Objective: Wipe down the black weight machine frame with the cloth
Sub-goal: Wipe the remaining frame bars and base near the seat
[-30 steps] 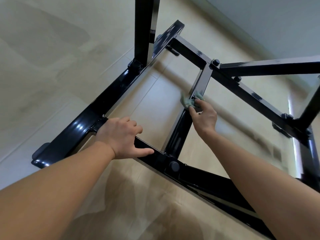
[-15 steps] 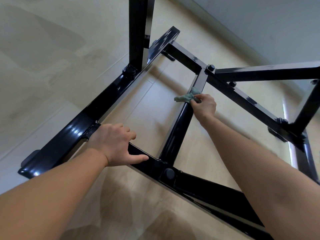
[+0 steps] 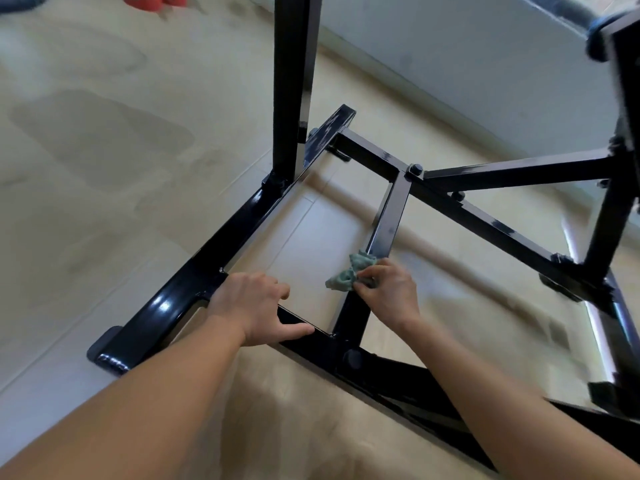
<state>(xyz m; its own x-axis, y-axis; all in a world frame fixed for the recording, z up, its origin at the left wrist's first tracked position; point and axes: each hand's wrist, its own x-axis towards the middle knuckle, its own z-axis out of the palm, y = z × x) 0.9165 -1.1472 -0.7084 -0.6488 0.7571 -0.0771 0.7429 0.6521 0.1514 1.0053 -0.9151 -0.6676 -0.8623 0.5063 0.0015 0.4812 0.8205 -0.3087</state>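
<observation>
The black weight machine frame lies low on the floor, with glossy square bars bolted into a rectangle and an upright post rising at the back. A small grey-green cloth is bunched against the middle cross bar. My right hand pinches that cloth and holds it on the bar's lower half. My left hand rests on the near bar, fingers curled over its far edge and thumb lying along the top. The far bars show dusty pale smears.
Pale tiled floor surrounds the frame. A grey wall and skirting run along the back right. A red object lies on the floor at the top edge. Another black upright stands at the right.
My right hand has slid the cloth down the middle cross bar towards me. The left hand stays on the near bar. The view has tilted up, showing more of the wall.
</observation>
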